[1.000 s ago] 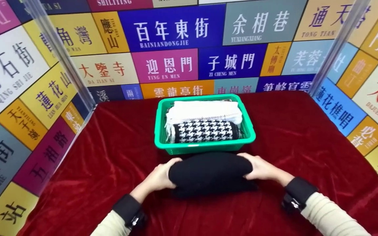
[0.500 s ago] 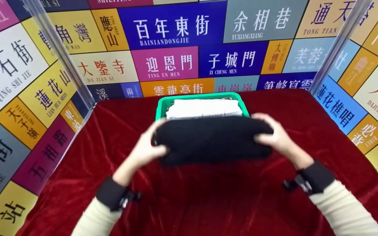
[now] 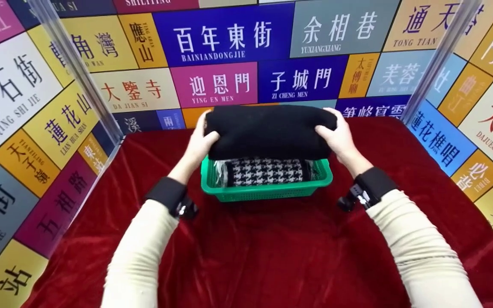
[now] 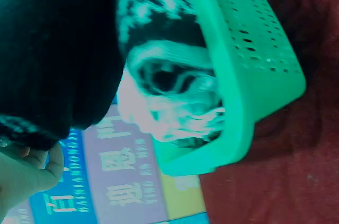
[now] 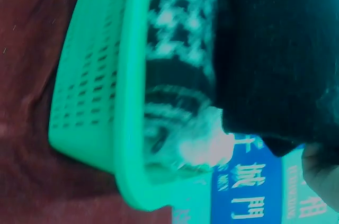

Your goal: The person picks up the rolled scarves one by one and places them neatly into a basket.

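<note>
The rolled black knit [image 3: 270, 131] is in the air above the green basket [image 3: 268, 191], over its rear half, held level by its two ends. The left hand [image 3: 199, 143] clasps the left end, thumb on the near face and fingers wrapped behind; the right hand [image 3: 336, 137] grips the right end the same way. The hands stay apart, the width of the roll between them, each clamped on the fabric.

A second ago this roll lay on the red velvet cloth [image 3: 272, 252] just in front of the basket, both hands pressing its ends. Half a second ago it was lifted and passing over the basket's near rim. Now it has travelled further back and hides the white folded cloth that showed at the rear of the basket earlier. By my reading, the carry is nearly over and the roll is lined up above the free space behind the houndstooth roll [image 3: 265, 172], which lies along the basket's front wall.

The left wrist view shows the black knit [image 4: 53, 49] clear above the basket's rim [image 4: 254, 75], with the fringe of the white cloth [image 4: 175, 113] below. Behind the basket stand walls of coloured sign panels [image 3: 225, 83].
</note>
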### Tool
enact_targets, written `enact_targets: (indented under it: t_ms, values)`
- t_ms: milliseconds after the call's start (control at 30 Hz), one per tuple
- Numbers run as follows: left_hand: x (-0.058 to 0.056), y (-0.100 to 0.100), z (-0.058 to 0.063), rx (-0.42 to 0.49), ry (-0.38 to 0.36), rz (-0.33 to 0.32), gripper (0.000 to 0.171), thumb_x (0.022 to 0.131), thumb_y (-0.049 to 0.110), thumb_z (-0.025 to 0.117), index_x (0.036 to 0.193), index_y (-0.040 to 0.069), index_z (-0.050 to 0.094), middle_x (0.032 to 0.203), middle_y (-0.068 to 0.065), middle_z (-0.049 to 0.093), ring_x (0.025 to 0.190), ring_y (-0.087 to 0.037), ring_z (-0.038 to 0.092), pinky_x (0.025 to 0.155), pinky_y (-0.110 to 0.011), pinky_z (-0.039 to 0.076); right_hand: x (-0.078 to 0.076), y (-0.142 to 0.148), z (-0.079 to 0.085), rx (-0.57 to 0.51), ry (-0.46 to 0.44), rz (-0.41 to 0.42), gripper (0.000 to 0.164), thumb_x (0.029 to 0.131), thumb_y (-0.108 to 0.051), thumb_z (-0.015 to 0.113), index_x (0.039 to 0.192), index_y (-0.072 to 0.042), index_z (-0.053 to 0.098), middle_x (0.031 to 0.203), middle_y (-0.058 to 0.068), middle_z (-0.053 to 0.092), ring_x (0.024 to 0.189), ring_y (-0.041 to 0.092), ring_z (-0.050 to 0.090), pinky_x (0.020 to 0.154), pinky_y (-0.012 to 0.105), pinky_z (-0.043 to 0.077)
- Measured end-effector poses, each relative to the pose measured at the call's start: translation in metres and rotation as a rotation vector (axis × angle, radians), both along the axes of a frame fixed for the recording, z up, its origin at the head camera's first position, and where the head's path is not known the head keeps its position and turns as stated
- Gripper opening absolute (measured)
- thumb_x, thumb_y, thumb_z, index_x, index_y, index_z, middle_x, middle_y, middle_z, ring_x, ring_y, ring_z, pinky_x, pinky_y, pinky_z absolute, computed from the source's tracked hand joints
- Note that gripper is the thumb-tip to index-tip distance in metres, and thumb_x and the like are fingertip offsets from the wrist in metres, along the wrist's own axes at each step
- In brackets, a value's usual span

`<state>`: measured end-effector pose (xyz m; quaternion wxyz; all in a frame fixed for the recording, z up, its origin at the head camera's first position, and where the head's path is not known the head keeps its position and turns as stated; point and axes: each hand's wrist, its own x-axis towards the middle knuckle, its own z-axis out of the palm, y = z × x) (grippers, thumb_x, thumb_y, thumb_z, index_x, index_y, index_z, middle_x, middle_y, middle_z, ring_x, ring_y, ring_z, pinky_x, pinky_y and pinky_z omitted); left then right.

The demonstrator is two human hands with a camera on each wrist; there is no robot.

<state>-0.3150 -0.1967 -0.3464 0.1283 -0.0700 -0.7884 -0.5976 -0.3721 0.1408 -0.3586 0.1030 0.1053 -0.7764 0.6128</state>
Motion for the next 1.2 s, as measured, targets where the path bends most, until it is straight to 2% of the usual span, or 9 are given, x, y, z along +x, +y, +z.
enact_targets:
  t_ms: [100,200,300,433,600,700,800,967,1200]
  values:
    - [-0.008,-0.002,-0.011,-0.061,-0.035,-0.036,0.075,0.079,0.011,0.048,0.147,0.019,0.017,0.151,-0.012,0.019,0.133,-0.023,0.027,0.108,-0.04,0.023,-0.005,0.001,-0.011,0.067,0.048,-0.01,0.056,0.083,-0.006,0.056,0.136,-0.007,0.037,0.134,0.015,0.044,0.119,0.024,0.042,0.098,0.038,0.033]
    - [-0.012,-0.01,-0.021,-0.146,-0.007,-0.097,0.08,0.08,0.006,0.048,0.148,0.022,0.009,0.154,-0.008,0.004,0.139,-0.019,0.014,0.111,-0.04,0.016,-0.005,0.003,-0.022,0.124,0.128,0.007,0.053,0.082,-0.008,0.06,0.13,-0.004,0.04,0.131,0.016,0.047,0.117,0.026,0.044,0.098,0.04,0.032]
    - [-0.015,-0.019,-0.031,-0.318,0.069,-0.125,0.085,0.077,-0.001,0.052,0.148,0.02,0.01,0.152,-0.009,0.013,0.137,-0.021,0.019,0.11,-0.04,0.019,-0.005,0.005,-0.029,0.198,0.212,0.067,0.051,0.081,-0.008,0.065,0.124,0.0,0.041,0.126,0.019,0.049,0.115,0.028,0.045,0.097,0.041,0.032]
    - [-0.015,-0.023,-0.036,-0.62,0.197,-0.047,0.082,0.071,0.0,0.063,0.143,0.018,0.028,0.145,-0.013,0.027,0.13,-0.03,0.028,0.104,-0.047,0.028,-0.007,0.007,-0.036,0.395,0.309,0.186,0.059,0.082,-0.007,0.065,0.134,-0.002,0.037,0.135,0.021,0.038,0.126,0.032,0.036,0.103,0.045,0.028]
    - [-0.014,-0.016,-0.04,-0.822,0.275,-0.028,0.072,0.065,0.002,0.07,0.13,0.008,0.038,0.144,-0.012,0.03,0.127,-0.033,0.033,0.097,-0.053,0.035,-0.006,0.013,-0.044,0.534,0.247,0.289,0.066,0.083,-0.005,0.062,0.142,-0.013,0.032,0.142,0.022,0.026,0.129,0.039,0.029,0.1,0.055,0.029]
    - [-0.011,-0.013,-0.048,-0.853,0.235,-0.032,0.072,0.065,0.0,0.07,0.128,0.006,0.036,0.141,-0.012,0.034,0.123,-0.032,0.039,0.091,-0.052,0.04,-0.004,0.013,-0.049,0.537,0.201,0.308,0.064,0.083,-0.004,0.061,0.141,-0.015,0.034,0.139,0.022,0.031,0.126,0.037,0.033,0.097,0.055,0.031]
    - [-0.009,-0.01,-0.059,-0.827,0.187,-0.027,0.072,0.065,-0.002,0.069,0.128,0.007,0.034,0.138,-0.011,0.036,0.12,-0.031,0.042,0.091,-0.048,0.041,-0.003,0.012,-0.054,0.537,0.198,0.315,0.063,0.082,-0.003,0.061,0.139,-0.013,0.036,0.139,0.021,0.035,0.125,0.035,0.035,0.097,0.052,0.032]
    - [-0.006,-0.009,-0.073,-0.769,0.189,-0.057,0.073,0.064,-0.006,0.067,0.128,0.006,0.033,0.135,-0.012,0.036,0.114,-0.032,0.048,0.091,-0.044,0.042,0.0,0.014,-0.063,0.529,0.168,0.317,0.061,0.083,-0.002,0.06,0.138,-0.013,0.037,0.141,0.017,0.035,0.125,0.031,0.036,0.093,0.048,0.037]
    - [-0.007,-0.013,-0.07,-0.766,0.175,-0.079,0.078,0.066,-0.004,0.066,0.133,0.009,0.029,0.139,-0.01,0.033,0.115,-0.03,0.047,0.091,-0.043,0.043,-0.002,0.013,-0.062,0.516,0.146,0.34,0.061,0.083,-0.004,0.059,0.139,-0.014,0.036,0.141,0.018,0.035,0.125,0.032,0.035,0.096,0.05,0.034]
